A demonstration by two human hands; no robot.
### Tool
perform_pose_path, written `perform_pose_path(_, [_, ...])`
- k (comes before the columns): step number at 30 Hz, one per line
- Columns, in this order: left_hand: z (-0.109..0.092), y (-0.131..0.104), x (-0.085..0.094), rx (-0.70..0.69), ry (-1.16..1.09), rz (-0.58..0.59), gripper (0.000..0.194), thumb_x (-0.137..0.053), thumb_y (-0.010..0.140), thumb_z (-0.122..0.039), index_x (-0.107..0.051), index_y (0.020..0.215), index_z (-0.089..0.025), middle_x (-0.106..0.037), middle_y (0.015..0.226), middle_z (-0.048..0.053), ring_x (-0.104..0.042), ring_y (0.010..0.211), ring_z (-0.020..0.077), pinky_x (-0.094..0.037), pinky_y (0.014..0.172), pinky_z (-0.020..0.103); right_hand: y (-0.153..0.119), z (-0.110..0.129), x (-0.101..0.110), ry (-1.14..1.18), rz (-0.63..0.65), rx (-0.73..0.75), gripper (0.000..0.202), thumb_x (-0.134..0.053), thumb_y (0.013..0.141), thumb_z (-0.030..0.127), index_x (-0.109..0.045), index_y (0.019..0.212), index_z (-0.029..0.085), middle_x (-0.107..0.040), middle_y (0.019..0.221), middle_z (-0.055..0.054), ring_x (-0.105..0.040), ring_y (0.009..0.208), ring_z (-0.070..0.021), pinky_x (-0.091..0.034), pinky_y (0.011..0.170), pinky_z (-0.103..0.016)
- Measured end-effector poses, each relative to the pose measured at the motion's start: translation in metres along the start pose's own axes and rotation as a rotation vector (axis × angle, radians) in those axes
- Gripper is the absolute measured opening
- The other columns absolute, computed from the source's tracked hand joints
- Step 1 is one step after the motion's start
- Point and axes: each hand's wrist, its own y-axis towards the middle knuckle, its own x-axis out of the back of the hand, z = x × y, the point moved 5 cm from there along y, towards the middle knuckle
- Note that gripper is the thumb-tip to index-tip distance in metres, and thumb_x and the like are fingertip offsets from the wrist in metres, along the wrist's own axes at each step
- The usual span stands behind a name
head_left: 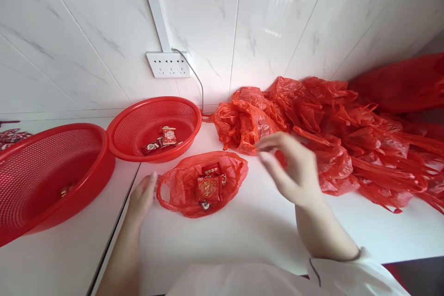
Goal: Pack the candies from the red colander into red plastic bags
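A red plastic bag (pixel 180 189) lies spread open on the white counter in front of me. Several small red wrapped packets (pixel 210 188) with gold and white print are inside it. At its left end, beside the loop handle, is my left hand (pixel 143 194), fingers stretched out and close against the plastic; the far fingers are partly hidden. My right hand (pixel 294 169) is raised to the right of the bag, slightly blurred. Its thumb and curved fingers are apart with nothing between them.
Two red mesh baskets stand at the left: the farther basket (pixel 118 136) contains several wrapped packets (pixel 169 135), the nearer basket (pixel 104 166) a small item. Filled red plastic bags (pixel 322 120) are heaped at the right. A socket strip (pixel 168 64) with a cable is on the tiled wall.
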Motion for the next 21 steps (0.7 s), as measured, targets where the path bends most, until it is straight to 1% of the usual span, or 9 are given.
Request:
perform_pose_path(2, [-0.003,-0.019,0.001,0.037,0.114,0.124,0.048,-0.055,0.080,-0.063,-0.069,0.089,-0.019,-0.070,0.087,0.007,-0.065,0.085,0.0262,-0.051,0.069,0.033,0.048,-0.022,-0.029,-0.228,0.222,-0.118,0.023,-0.051,0.095,0.037,-0.059,0.110,0.023,-0.064,0.104,-0.007,-0.063,0.080,-0.0185,-0.047,0.063,-0.029])
perform_pose_path(4, [-0.006,-0.035,0.002,0.044,0.195,0.213,0.045,-0.061,0.077,-0.061,-0.070,0.087,-0.019,-0.071,0.084,0.006,-0.065,0.084,0.0268,-0.051,0.072,0.033,0.064,-0.035,-0.051,-0.389,0.357,-0.178,0.020,-0.050,0.095,0.037,-0.062,0.101,0.022,-0.063,0.101,-0.006,-0.063,0.077,-0.0179,-0.042,0.057,-0.027])
perform_pose_path(8, [-0.016,-0.051,0.006,-0.016,0.244,0.241,0.036,-0.067,0.075,-0.054,-0.072,0.085,-0.020,-0.071,0.082,0.003,-0.065,0.078,0.0240,-0.049,0.073,0.032,0.045,-0.045,-0.086,-0.563,0.562,-0.229,0.034,-0.042,0.098,0.038,-0.067,0.088,0.017,-0.065,0.089,-0.009,-0.065,0.080,-0.0208,-0.043,0.063,-0.029])
perform_pose_path(11, [-0.023,-0.054,0.009,-0.060,0.219,0.161,0.030,-0.066,0.077,-0.051,-0.069,0.079,-0.022,-0.068,0.076,0.001,-0.063,0.069,0.0199,-0.048,0.066,0.029,0.032,-0.053,-0.105,-0.654,0.683,-0.331,0.043,-0.046,0.095,0.044,-0.069,0.081,0.011,-0.067,0.085,-0.017,-0.065,0.085,-0.0293,-0.045,0.069,-0.035])
perform_pose_path(13, [-0.028,-0.055,0.011,-0.101,0.165,0.074,0.028,-0.069,0.074,-0.049,-0.068,0.079,-0.022,-0.067,0.082,0.001,-0.061,0.066,0.0177,-0.049,0.063,0.028,0.032,-0.058,-0.112,-0.631,0.731,-0.357,0.033,-0.055,0.090,0.036,-0.070,0.081,0.008,-0.068,0.089,-0.021,-0.064,0.091,-0.0323,-0.045,0.073,-0.037])
perform_pose_path(16, [-0.042,-0.058,0.011,-0.219,-0.033,-0.008,0.025,-0.074,0.070,-0.045,-0.069,0.075,-0.021,-0.064,0.103,0.005,-0.065,0.081,0.0204,-0.053,0.070,0.030,0.039,-0.064,-0.109,-0.541,0.772,-0.336,0.012,-0.061,0.083,0.022,-0.069,0.081,0.012,-0.070,0.091,-0.015,-0.064,0.087,-0.0259,-0.045,0.071,-0.032])
perform_pose_path(18, [-0.056,-0.060,0.013,-0.296,-0.185,-0.003,0.021,-0.074,0.072,-0.041,-0.070,0.075,-0.021,-0.063,0.112,0.006,-0.063,0.103,0.0255,-0.054,0.082,0.033,0.046,-0.064,-0.097,-0.383,0.781,-0.309,0.010,-0.063,0.083,0.026,-0.067,0.080,0.017,-0.070,0.086,-0.006,-0.063,0.078,-0.0182,-0.044,0.067,-0.027])
perform_pose_path(20, [-0.074,-0.061,0.019,-0.361,-0.309,0.004,0.016,-0.074,0.075,-0.036,-0.071,0.080,-0.022,-0.063,0.119,0.006,-0.055,0.120,0.0287,-0.050,0.095,0.038,0.057,-0.058,-0.078,-0.061,0.689,-0.282,0.018,-0.064,0.084,0.036,-0.064,0.077,0.018,-0.066,0.078,0.000,-0.060,0.071,-0.0135,-0.044,0.065,-0.025])
perform_pose_path(21, [-0.085,-0.062,0.024,-0.400,-0.361,-0.006,0.014,-0.073,0.076,-0.034,-0.071,0.082,-0.022,-0.063,0.122,0.005,-0.052,0.124,0.0295,-0.047,0.101,0.042,0.066,-0.054,-0.065,0.136,0.580,-0.268,0.022,-0.065,0.084,0.039,-0.062,0.076,0.019,-0.063,0.074,0.001,-0.058,0.069,-0.0126,-0.045,0.065,-0.025])
